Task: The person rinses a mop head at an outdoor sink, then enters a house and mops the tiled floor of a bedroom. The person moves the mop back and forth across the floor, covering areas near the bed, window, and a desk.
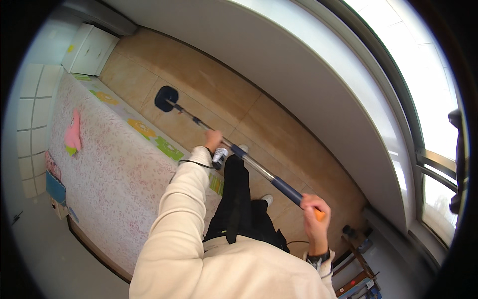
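A long mop [260, 169] with a silver pole and dark blue grip sleeves slants across the view. Its dark, rounded-square head [165, 97] rests on the tiled floor at the far left. My left hand [214, 140] is wrapped round the middle of the pole. Further back, my right hand [314, 212] grips the top end, where an orange cap shows beside the thumb. Both arms wear cream sleeves, and a dark cord hangs at the left forearm.
A bed [134, 174] with a pink-patterned cover and a pink plush toy [72, 134] lies along the left. A white cabinet [91, 50] stands at the far left. A wall and window [398, 99] bound the right; a wooden rack [358, 269] sits at lower right.
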{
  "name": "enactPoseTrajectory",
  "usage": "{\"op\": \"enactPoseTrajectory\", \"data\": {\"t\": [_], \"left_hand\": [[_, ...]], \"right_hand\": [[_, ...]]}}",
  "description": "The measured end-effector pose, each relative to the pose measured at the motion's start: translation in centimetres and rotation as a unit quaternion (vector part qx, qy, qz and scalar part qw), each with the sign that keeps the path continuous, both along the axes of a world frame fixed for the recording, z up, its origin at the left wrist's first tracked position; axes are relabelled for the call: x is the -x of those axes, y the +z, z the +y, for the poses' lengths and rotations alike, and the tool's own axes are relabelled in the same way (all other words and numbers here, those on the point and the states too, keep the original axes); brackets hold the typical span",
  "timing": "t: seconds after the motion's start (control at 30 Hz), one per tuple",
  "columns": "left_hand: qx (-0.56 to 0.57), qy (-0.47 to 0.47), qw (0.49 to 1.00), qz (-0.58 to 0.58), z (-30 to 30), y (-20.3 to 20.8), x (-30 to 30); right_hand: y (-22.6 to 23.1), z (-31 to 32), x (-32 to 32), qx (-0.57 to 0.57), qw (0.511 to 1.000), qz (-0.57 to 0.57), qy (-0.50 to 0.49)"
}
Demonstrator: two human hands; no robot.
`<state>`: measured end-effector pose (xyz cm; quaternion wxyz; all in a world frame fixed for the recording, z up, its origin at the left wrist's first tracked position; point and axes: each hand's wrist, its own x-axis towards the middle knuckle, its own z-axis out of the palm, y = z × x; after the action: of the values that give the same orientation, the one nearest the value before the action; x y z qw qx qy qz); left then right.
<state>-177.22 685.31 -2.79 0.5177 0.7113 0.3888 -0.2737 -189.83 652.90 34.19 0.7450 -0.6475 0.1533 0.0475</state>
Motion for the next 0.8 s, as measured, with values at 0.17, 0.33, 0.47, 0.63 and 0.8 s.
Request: {"op": "enactPoseTrajectory", "data": {"t": [0.17, 0.33, 0.47, 0.63, 0.8], "left_hand": [[0.145, -0.127, 0.981, 0.005, -18.4, 7.1, 7.9], [0.284, -0.202, 0.930, 0.115, -37.3, 17.0, 23.6], [0.390, -0.287, 0.841, 0.240, -47.9, 23.1, 38.6], [0.453, -0.295, 0.780, 0.316, -53.0, 25.9, 46.4], [0.432, -0.237, 0.819, 0.296, -52.9, 26.3, 46.1]], "right_hand": [[4.6, -10.6, 12.3, 0.021, 0.984, -0.014, -0.179], [14.9, -16.6, 29.4, 0.178, 0.843, -0.030, -0.507], [22.0, -15.6, 39.2, 0.289, 0.777, -0.136, -0.542], [23.5, -14.8, 42.2, 0.429, 0.653, -0.157, -0.604], [22.0, -19.9, 43.8, 0.425, 0.640, -0.240, -0.594]]}}
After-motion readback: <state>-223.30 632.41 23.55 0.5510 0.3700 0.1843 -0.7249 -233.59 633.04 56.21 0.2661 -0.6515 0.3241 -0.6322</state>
